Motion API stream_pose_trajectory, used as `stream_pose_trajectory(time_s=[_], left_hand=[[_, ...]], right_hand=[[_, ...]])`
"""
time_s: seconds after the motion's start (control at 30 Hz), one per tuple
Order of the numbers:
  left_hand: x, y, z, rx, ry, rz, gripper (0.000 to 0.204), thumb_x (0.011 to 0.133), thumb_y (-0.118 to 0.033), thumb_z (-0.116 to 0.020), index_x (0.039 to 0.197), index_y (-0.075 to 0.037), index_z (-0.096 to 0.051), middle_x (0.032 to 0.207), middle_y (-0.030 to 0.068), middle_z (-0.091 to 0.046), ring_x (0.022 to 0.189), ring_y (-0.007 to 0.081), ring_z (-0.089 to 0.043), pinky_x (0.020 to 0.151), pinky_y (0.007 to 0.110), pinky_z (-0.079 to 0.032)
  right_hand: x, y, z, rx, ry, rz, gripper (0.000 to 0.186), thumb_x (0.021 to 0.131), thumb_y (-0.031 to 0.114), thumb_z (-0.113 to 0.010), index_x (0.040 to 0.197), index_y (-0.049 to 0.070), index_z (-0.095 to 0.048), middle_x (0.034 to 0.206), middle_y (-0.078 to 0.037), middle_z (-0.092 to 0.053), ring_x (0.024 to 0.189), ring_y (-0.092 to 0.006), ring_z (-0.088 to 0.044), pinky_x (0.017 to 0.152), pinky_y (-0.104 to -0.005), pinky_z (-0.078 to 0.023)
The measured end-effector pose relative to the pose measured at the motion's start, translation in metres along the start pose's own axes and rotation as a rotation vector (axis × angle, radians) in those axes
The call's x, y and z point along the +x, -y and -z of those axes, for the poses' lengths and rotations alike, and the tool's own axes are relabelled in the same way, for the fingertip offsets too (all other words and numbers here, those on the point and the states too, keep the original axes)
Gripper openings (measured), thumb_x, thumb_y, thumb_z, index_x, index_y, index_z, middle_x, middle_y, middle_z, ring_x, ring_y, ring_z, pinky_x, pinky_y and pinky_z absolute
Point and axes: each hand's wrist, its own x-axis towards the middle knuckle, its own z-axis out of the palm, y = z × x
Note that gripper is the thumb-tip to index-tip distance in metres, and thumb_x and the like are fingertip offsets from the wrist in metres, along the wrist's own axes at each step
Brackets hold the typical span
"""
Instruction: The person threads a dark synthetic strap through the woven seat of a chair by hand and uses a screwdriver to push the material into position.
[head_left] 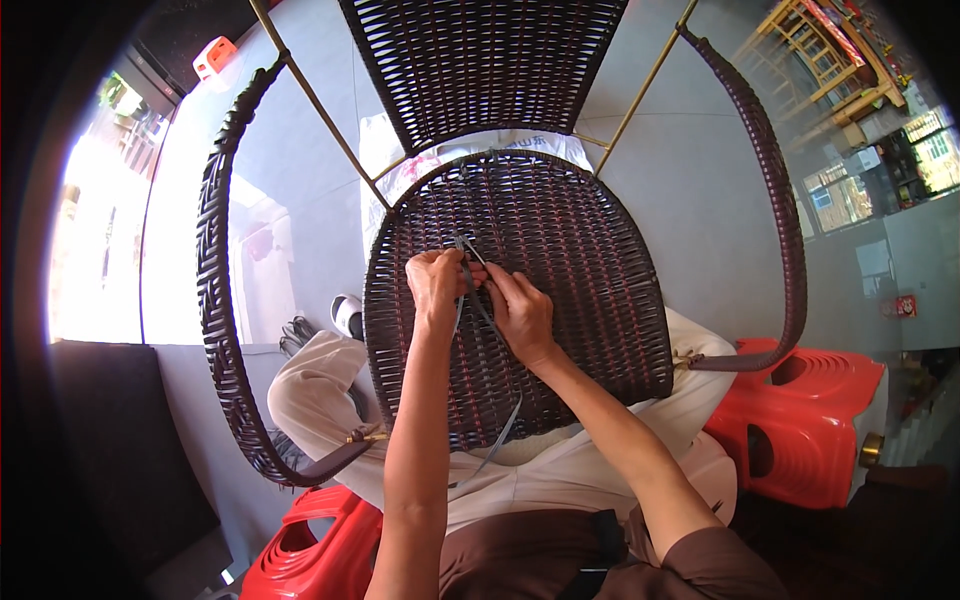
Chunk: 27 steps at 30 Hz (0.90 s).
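A dark brown woven wicker chair stands before me, its rounded seat [590,290] between my knees and its woven backrest [490,70] beyond. Over the left-centre of the seat, my left hand [437,285] is closed with its fingers pinching a thin grey strip [464,262]. Close beside it, my right hand [521,312] grips the same strip with thumb and fingers. The strip's loose tail [510,420] hangs down over the front edge of the seat toward my lap. Exactly where the strip enters the weave is hidden by my fingers.
Wrapped armrests curve at the left [215,250] and right [785,200] of the seat. Red plastic stools stand at lower right [800,400] and lower left [330,560]. A white printed bag [380,150] lies under the chair, and wooden furniture [810,50] stands far right.
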Motion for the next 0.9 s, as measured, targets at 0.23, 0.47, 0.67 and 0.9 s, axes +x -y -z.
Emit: stream_pose_trajectory(time_s=[0.23,0.47,0.67,0.9], left_hand=[[0.008,0.005,0.003,0.062,-0.036,-0.002,0.018,0.078,-0.006,-0.052,0.079,0.010,-0.061,0.067,0.0162,-0.064,0.053,0.0186,-0.063,0.049,0.026,-0.052],[0.007,0.007,0.001,0.079,-0.047,-0.027,0.019,0.076,-0.006,-0.052,0.075,0.011,-0.060,0.064,0.0162,-0.063,0.053,0.0188,-0.063,0.047,0.026,-0.052],[0.007,0.006,0.000,0.109,-0.056,-0.050,0.019,0.076,-0.006,-0.052,0.073,0.010,-0.060,0.063,0.0155,-0.063,0.051,0.0179,-0.062,0.046,0.026,-0.051],[0.006,0.007,0.001,0.105,-0.049,-0.052,0.019,0.077,-0.006,-0.051,0.076,0.010,-0.061,0.064,0.0144,-0.063,0.052,0.0171,-0.062,0.046,0.026,-0.051]], right_hand=[[0.014,0.012,0.016,0.025,0.125,-0.102,0.022,0.080,0.003,-0.058,0.101,-0.001,-0.061,0.081,-0.017,-0.064,0.064,-0.0292,-0.063,0.056,-0.0337,-0.049],[0.043,0.013,0.025,-0.003,0.262,-0.114,0.018,0.081,0.007,-0.059,0.097,0.000,-0.063,0.075,-0.018,-0.063,0.064,-0.0298,-0.062,0.056,-0.0352,-0.048],[0.051,0.007,0.025,0.057,0.320,-0.196,0.019,0.081,0.009,-0.058,0.096,-0.001,-0.063,0.072,-0.019,-0.062,0.059,-0.0296,-0.061,0.055,-0.0338,-0.047],[0.051,0.014,0.030,0.045,0.366,-0.224,0.018,0.081,0.008,-0.059,0.096,-0.002,-0.063,0.070,-0.020,-0.062,0.057,-0.0285,-0.061,0.053,-0.0331,-0.047]])
